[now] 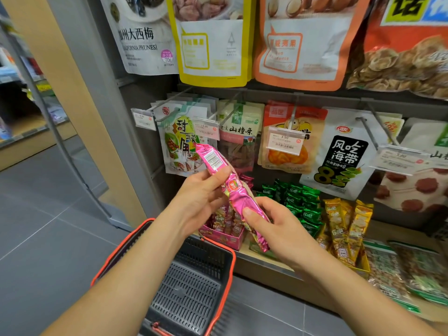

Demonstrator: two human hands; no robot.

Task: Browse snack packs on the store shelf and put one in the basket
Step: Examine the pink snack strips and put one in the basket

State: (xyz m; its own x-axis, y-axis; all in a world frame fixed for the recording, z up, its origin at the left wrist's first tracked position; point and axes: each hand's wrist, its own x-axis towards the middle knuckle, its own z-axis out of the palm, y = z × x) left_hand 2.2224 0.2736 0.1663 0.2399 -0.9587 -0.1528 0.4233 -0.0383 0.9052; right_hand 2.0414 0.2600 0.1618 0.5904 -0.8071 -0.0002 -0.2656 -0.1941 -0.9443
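While the long pink foil snack pack (234,193) is gripped, its print is blurred.
Clamped by left hand (201,197) and right hand (275,225), fingertips hidden behind.

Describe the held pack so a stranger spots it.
Above the red-rimmed basket, before the wooden shelf, left hand and right hand hold one long foil pack. It is shiny pink, white label up; shelved neighbours are green packs and gold packs.

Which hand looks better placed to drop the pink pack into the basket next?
Probably the right hand: it holds the lower end of the pink pack, nearest the mouth of the basket. The left hand grips higher, its forearm crossing the basket's rim.
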